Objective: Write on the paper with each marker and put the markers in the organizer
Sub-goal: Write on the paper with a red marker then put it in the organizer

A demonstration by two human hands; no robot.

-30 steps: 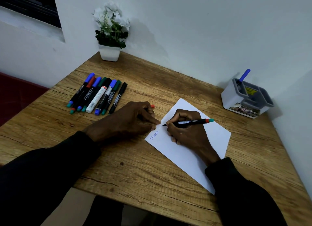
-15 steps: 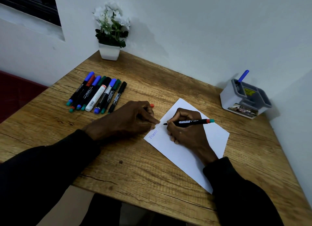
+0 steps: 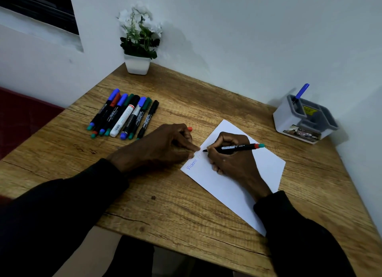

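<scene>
A white paper (image 3: pixel 244 185) lies on the wooden desk (image 3: pixel 165 210), with one blue word near its left edge. My right hand (image 3: pixel 231 159) grips a black marker (image 3: pixel 237 147) with a red and teal end, tip on the paper beside the blue word. My left hand (image 3: pixel 165 146) holds a red cap (image 3: pixel 189 129) in curled fingers, and its fingertips press the paper's left edge. Several capped markers (image 3: pixel 124 115) lie in a row at the back left. The grey and white organizer (image 3: pixel 289 119) stands at the back right with one blue marker (image 3: pixel 301 90) in it.
A white pot of flowers (image 3: pixel 137 64) stands in the desk's far corner. White walls close the desk in at the back and right. The desk's front edge runs just before my sleeves.
Faint new strokes appear beside the blue word near the marker tip. Both hands stay in nearly the same place.
</scene>
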